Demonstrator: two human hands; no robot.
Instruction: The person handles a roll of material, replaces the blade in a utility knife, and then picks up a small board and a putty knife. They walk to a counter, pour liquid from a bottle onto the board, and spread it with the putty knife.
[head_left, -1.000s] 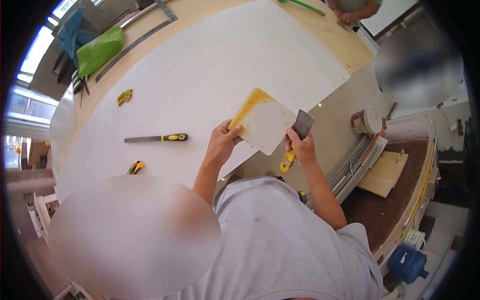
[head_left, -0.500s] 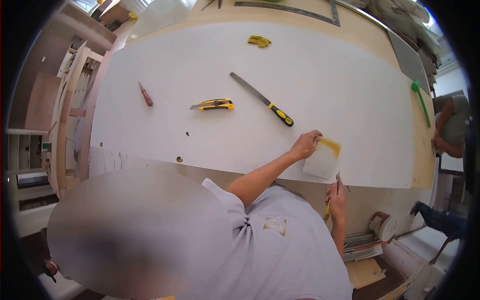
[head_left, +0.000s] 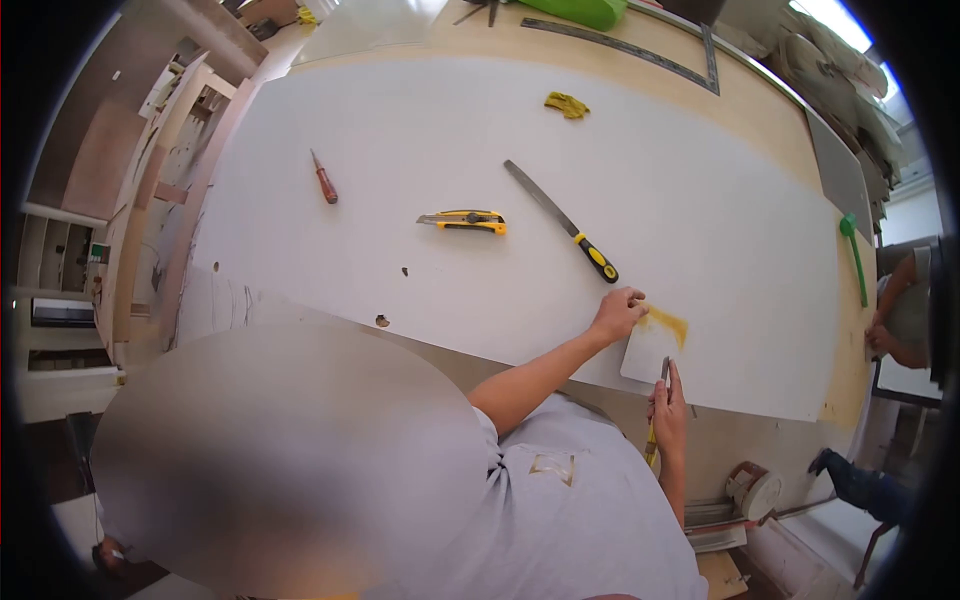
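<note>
My left hand (head_left: 620,312) has its fingers closed at the upper left corner of a small white panel (head_left: 648,354), which has a yellow-brown patch along its upper edge. In my right hand (head_left: 671,408) is a narrow tool (head_left: 651,446) with a yellow handle below and a metal tip above; its exact kind is unclear. The tip lies over the panel's lower right part; whether it touches cannot be made out. Above my left hand lies a file (head_left: 560,220) with a black and yellow handle. Further left is a yellow utility knife (head_left: 470,221).
On the large white board (head_left: 380,130) lie a red-handled screwdriver (head_left: 325,181) and a crumpled yellow cloth (head_left: 568,105). A metal square (head_left: 630,49) rests at the far edge, a green tool (head_left: 854,258) at right. A bucket (head_left: 754,490) stands below; another person (head_left: 905,310) is at right.
The whole view has shifted, with the table items appearing further right and lower. The tool in my right hand has come from beside the panel's lower corner to over its surface.
</note>
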